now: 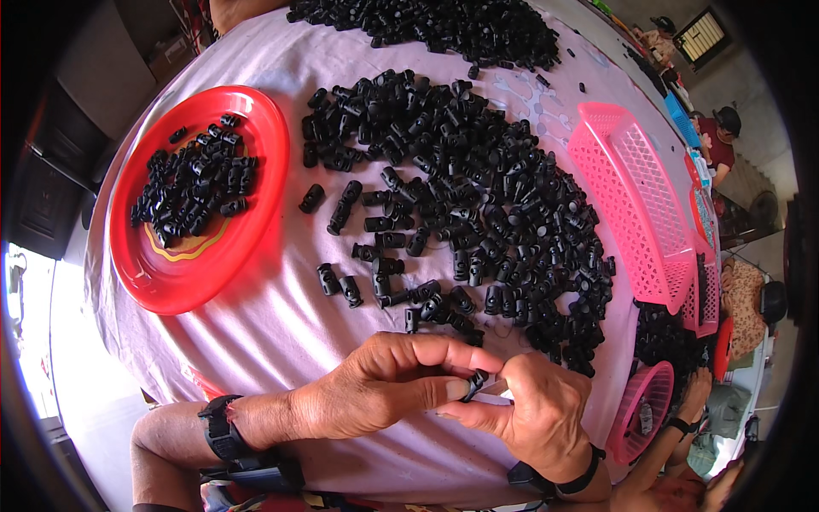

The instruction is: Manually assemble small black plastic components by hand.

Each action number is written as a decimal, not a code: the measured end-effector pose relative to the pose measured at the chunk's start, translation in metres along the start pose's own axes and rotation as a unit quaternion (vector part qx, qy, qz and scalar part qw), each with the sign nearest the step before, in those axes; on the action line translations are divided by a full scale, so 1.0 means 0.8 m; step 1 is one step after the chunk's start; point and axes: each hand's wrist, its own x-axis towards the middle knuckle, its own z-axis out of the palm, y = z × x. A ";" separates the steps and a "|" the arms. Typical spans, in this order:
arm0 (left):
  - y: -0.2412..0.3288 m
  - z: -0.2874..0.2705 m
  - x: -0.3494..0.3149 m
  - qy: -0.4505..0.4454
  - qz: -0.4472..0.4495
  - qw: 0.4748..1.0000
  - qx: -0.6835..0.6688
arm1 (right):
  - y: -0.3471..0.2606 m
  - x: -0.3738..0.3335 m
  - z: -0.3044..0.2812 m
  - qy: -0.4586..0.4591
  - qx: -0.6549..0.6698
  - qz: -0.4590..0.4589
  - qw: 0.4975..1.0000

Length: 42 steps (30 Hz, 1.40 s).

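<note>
A small black plastic cord lock [476, 385] sits between my two hands, low in the middle of the view. My left hand [388, 384] is closed, pinching it between thumb and forefinger. From the other side, my right hand [546, 408] is closed with curled fingers against the cord lock, its thumb stretched below. The right fingertips are partly hidden, and a pale sliver shows beside them. Just beyond the hands spreads a large pile of similar black cord locks [461, 183]. To the left, a red plate [264, 205] carries a smaller heap of them.
A pink-lilac cloth [333, 333] covers the table. Another black heap [435, 26] lies at the far edge. Pink perforated baskets [627, 196] stand on the right, with a round pink basket [621, 431] near a co-worker's arm [691, 414]. More people sit farther along.
</note>
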 end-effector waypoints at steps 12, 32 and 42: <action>-0.005 0.000 -0.001 0.009 0.002 1.000 -0.009 | 0.005 -0.001 0.004 -0.013 0.054 0.000 0.998; -0.012 -0.001 -0.002 0.005 0.034 0.999 0.026 | 0.004 -0.002 0.002 -0.042 0.111 0.026 0.993; -0.014 -0.001 -0.003 0.016 0.045 0.999 0.021 | 0.003 -0.001 0.008 -0.023 0.140 0.016 0.990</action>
